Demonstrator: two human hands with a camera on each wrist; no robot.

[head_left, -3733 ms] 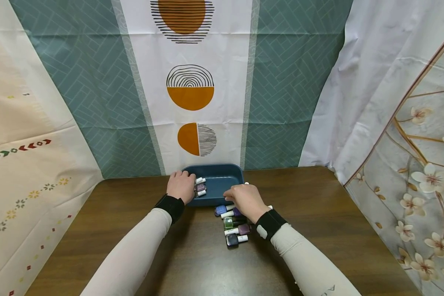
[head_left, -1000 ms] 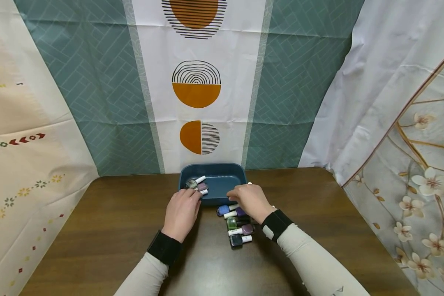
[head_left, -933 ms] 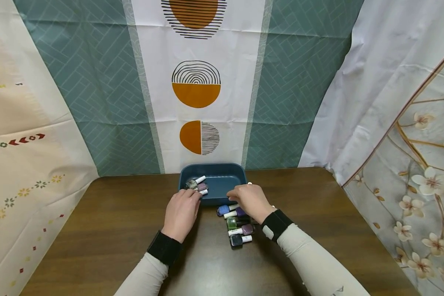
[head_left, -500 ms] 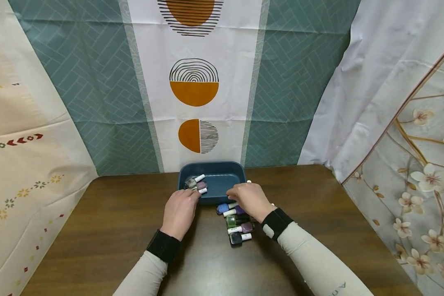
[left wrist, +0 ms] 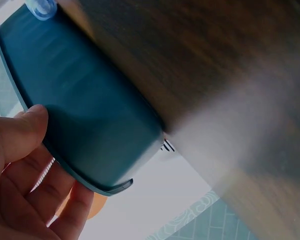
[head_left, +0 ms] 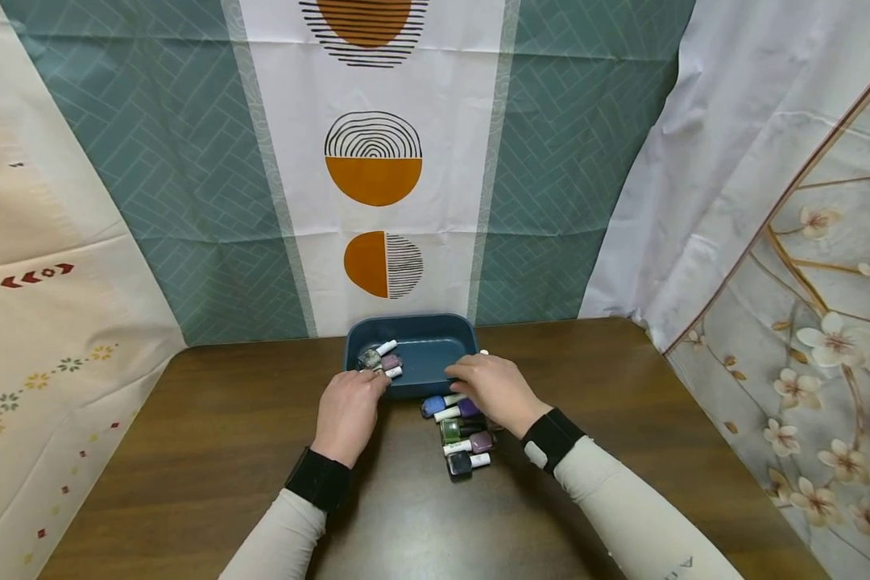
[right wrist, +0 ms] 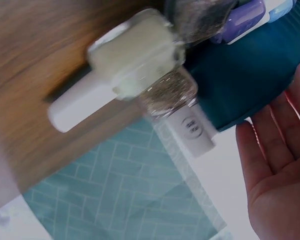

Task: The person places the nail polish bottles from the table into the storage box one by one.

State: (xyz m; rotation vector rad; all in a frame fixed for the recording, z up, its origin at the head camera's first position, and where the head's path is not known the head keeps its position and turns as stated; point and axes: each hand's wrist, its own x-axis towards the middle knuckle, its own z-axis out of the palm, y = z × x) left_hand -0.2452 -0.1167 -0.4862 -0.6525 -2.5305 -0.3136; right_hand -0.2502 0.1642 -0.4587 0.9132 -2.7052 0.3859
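Observation:
A dark blue plastic bin [head_left: 435, 361] stands against the table's far edge. Several nail polish bottles [head_left: 390, 362] with white caps lie in its left end. My left hand [head_left: 348, 411] grips the near left rim; in the left wrist view the thumb [left wrist: 27, 132] lies on the outer wall and the fingers pass behind the rim. My right hand [head_left: 495, 390] holds the near right rim, thumb side mostly hidden in the head view. Below it, more bottles lie in a row: blue [head_left: 432, 407], green [head_left: 451, 431], mauve [head_left: 482, 441] and black [head_left: 460, 464].
In the right wrist view a pale polish bottle [right wrist: 135, 57] and a glitter polish bottle [right wrist: 170, 92] lie beside the bin. Patterned cloth [head_left: 373, 201] hangs behind the brown wooden table [head_left: 210, 435]. Floral fabric [head_left: 805, 419] hangs at the right.
My left hand has moved from the bin's left side to its near left rim, uncovering the bottles inside. The right hand has stayed at the near right rim, shifting only slightly.

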